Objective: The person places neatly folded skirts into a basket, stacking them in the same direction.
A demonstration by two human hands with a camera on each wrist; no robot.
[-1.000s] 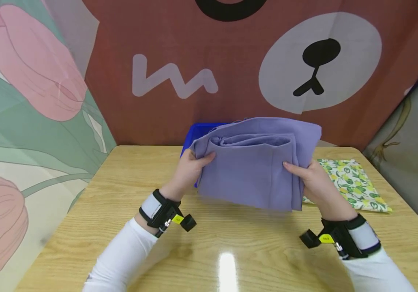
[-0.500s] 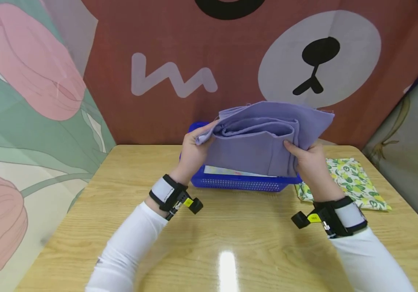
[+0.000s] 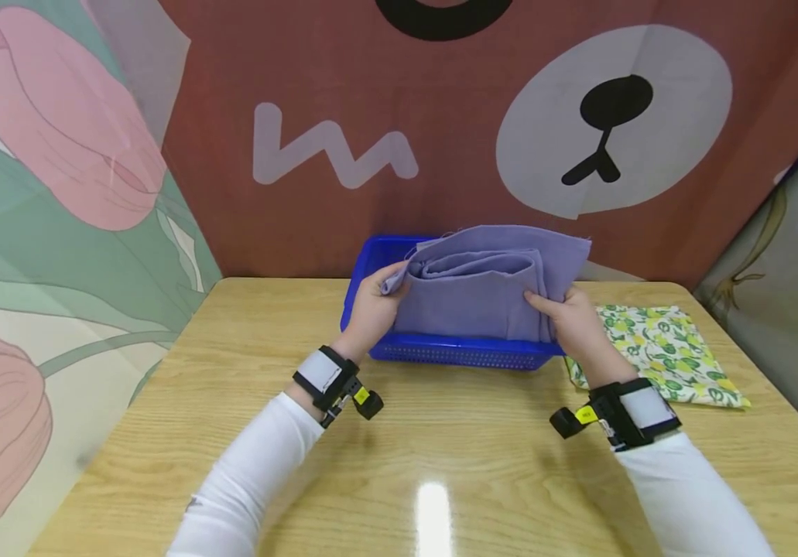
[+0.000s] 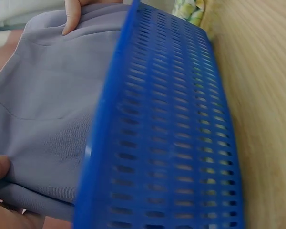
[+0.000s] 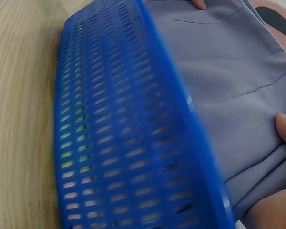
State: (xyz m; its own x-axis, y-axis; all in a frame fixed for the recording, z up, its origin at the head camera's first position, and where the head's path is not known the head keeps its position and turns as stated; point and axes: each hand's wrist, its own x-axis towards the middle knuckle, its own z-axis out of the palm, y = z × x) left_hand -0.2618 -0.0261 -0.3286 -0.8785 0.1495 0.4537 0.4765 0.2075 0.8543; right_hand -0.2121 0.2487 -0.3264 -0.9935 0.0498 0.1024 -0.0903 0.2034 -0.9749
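A person's left hand [image 3: 373, 313] and right hand [image 3: 580, 329] are holding a folded purple cloth [image 3: 468, 309] between them. The fingers of the left hand are pinching its left edge, and those of the right hand are gripping its right side, the thumb pressing on the front face. The cloth is standing on edge in a blue basket [image 3: 464, 356], its lower part disappearing behind the front rim and its folded layers showing above. Whether it is touching the basket's bottom, one cannot tell. A few loose threads are sticking out along its upper edge.

The basket, with rows of small holes in its wall, is sitting at the far side of a wooden counter [image 3: 315, 480]. Just to its right, a lemon-print cloth [image 3: 670, 352] is lying flat, partly hidden by the right hand. White sleeves [image 3: 245, 472] are covering both forearms, and a small camera [image 3: 369, 404] is riding on each wrist strap. Behind the counter, a brown hanging [image 3: 343, 70] with a bear's muzzle is covering the wall.
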